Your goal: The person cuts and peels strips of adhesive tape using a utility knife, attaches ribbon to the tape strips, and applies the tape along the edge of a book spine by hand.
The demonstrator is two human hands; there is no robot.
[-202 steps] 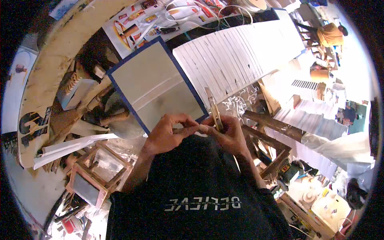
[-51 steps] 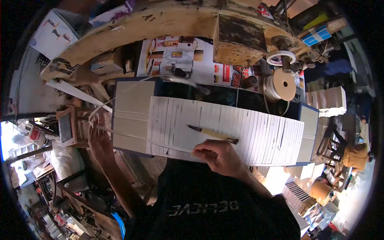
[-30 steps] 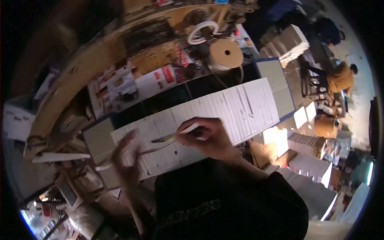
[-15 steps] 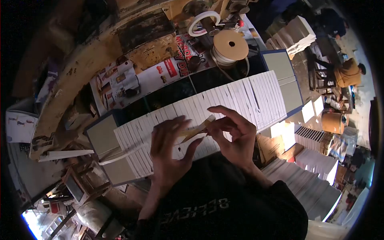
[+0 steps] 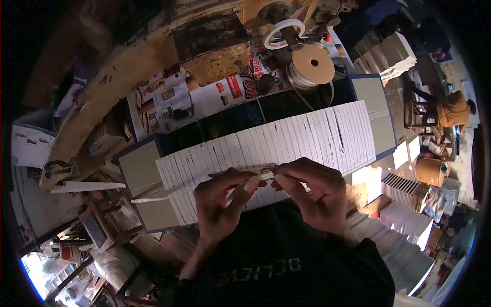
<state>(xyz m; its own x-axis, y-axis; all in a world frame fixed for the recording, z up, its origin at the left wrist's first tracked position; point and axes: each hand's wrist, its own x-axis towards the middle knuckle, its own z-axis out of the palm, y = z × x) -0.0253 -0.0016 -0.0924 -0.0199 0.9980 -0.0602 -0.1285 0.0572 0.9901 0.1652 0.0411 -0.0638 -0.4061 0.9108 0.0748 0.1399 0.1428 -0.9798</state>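
Observation:
My left hand (image 5: pixel 222 199) and my right hand (image 5: pixel 317 192) meet over the near edge of a long row of white page blocks (image 5: pixel 245 146). Both pinch a short piece of white ribbon (image 5: pixel 266 175) between their fingertips. A yellowish cutter (image 5: pixel 255 169) shows just behind the fingertips, partly hidden by them; which hand bears it I cannot tell. Grey boards with blue edges stand at both ends of the row, the left board (image 5: pixel 138 174) and the right board (image 5: pixel 371 94). A loose white ribbon (image 5: pixel 149 200) lies across the left board.
Behind the row stand a ribbon spool (image 5: pixel 313 64), a white tape ring (image 5: pixel 283 34) and a stained wooden block (image 5: pixel 212 48). Stacks of paper (image 5: pixel 391 256) lie at the lower right. A person (image 5: pixel 454 108) in a brown top is at the far right. A wooden frame (image 5: pixel 97 225) stands lower left.
My hands, which were apart half a second ago, have come together at the ribbon piece. Earlier the cutter lay on the page blocks. The long ribbon has left my left hand.

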